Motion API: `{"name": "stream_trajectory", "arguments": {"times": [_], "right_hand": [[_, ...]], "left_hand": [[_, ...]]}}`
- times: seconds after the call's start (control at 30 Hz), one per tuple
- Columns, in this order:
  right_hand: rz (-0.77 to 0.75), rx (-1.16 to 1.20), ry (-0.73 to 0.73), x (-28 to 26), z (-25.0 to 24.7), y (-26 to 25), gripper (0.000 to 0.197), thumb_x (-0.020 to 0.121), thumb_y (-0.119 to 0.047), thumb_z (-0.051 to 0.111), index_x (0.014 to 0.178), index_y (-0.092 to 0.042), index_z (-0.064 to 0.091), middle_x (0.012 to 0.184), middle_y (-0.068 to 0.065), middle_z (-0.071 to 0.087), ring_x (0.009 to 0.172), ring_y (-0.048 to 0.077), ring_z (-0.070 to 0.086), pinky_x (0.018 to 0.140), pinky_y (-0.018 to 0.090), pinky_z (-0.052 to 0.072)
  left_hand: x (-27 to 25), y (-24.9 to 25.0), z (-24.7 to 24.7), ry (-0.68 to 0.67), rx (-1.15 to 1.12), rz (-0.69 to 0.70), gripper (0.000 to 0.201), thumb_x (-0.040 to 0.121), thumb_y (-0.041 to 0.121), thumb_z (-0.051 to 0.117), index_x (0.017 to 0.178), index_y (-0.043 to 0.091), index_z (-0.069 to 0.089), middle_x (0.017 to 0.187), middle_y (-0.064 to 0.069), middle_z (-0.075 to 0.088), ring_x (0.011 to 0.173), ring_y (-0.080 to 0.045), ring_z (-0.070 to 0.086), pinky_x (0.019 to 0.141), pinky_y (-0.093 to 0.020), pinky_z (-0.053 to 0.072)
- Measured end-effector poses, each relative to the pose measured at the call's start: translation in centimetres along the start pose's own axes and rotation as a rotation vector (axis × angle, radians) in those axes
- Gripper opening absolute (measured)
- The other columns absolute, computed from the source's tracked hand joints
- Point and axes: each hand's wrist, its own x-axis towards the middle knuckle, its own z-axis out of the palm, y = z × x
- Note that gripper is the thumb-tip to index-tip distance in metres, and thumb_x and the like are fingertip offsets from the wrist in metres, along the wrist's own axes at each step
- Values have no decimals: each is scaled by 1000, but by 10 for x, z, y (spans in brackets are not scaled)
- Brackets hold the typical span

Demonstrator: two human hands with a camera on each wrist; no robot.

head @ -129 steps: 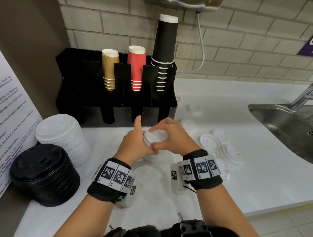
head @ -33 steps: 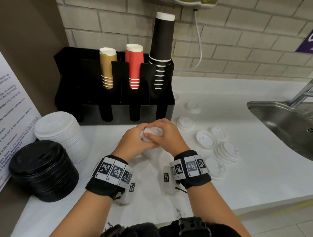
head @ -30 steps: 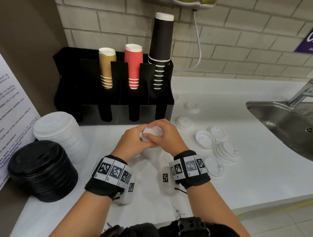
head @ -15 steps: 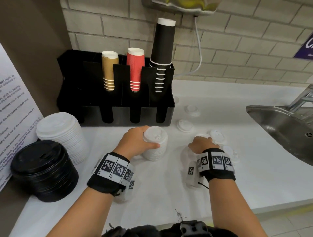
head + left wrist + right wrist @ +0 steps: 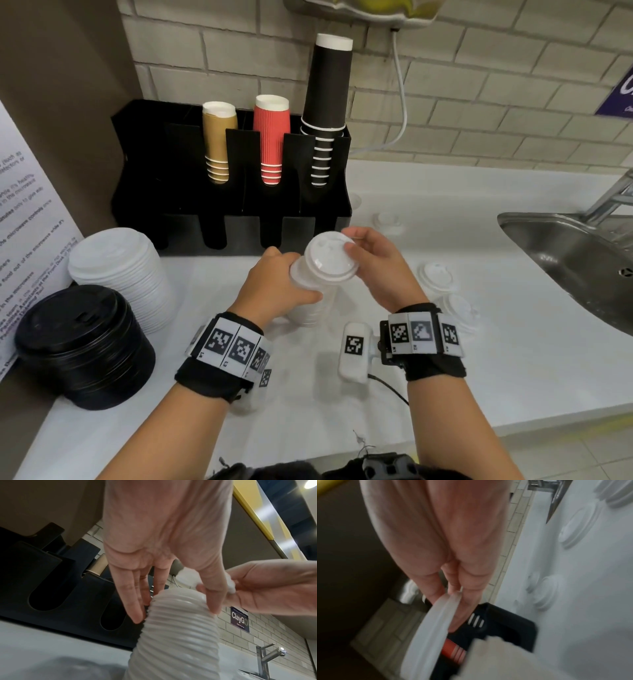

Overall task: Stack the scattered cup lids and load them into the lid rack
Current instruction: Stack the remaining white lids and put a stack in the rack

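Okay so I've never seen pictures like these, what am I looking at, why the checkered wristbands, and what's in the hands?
No machine here: a person works with bare hands, and the patterned bands carry cameras. The wide picture comes from a head camera; the two close-ups look along each wrist at the fingers. The left hand grips a stack of small white lids standing on the white counter. The right hand holds one lid at the stack's top. Behind stands a black rack holding paper cups. At left sit a white lid pile and a black lid pile; loose lids lie at right, near a sink.
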Motion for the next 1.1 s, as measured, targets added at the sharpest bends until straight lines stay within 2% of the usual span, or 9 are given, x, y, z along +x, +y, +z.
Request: {"name": "stream_trajectory", "arguments": {"times": [0.17,0.3,0.37,0.47,0.7,0.8,0.87,1.0,1.1], "right_hand": [[-56,-236,-17,-4,9,15,25,94,-6,54,112,-22,62,102,-6,62,90,10,57,81,23,47],[-124,-380,-64,-2,19,15,27,95,-10,55,119,-21,62,115,-9,61,100,2,55,87,10,42],[-143,-482,-64,1,24,17,28,95,-12,55,119,-22,63,119,-5,61,109,9,54,95,18,42],[-142,-565,-37,3,28,21,28,94,-14,56,118,-26,65,120,6,60,110,15,53,99,28,40],[-135,-647,-30,5,32,24,28,96,-19,52,120,-27,65,118,8,56,105,14,49,88,20,33],[-110,-698,-46,9,33,24,28,98,-19,48,119,-26,65,120,7,58,112,18,50,92,23,36],[-116,-709,-27,13,32,22,27,98,-17,48,118,-24,65,116,6,61,105,15,53,89,22,40],[-126,-608,80,17,32,22,17,93,-17,58,105,-17,69,95,-1,66,87,8,57,66,5,38],[-140,-549,88,10,34,25,16,94,-20,58,105,-16,69,98,-4,67,93,8,60,71,5,39]], "left_hand": [[-1,0,1,28,6,23,58,65,35,85,116,21,62,100,3,46,90,-16,54,76,-24,39],[-3,2,2,64,25,13,85,66,35,86,137,14,45,117,-1,51,104,-20,54,87,-32,47],[-4,4,3,70,8,20,83,66,32,86,136,13,45,119,-3,53,107,-22,55,88,-33,48],[-7,3,3,103,-24,40,63,65,26,85,119,14,55,105,1,56,93,-18,55,75,-25,43],[-8,2,2,92,-82,53,51,65,35,87,108,20,63,98,4,62,90,-13,59,73,-25,49],[-8,2,1,89,-85,51,51,67,35,86,110,20,63,95,9,61,90,-13,59,70,-20,44],[-8,3,0,76,-78,46,52,68,37,86,112,20,63,96,10,59,90,-13,58,70,-20,44],[-8,5,1,59,-73,41,54,67,39,86,111,19,63,101,4,65,95,-16,59,82,-34,51],[-8,6,1,45,-69,44,48,70,41,83,109,19,64,98,1,67,96,-18,60,85,-40,51]]}}
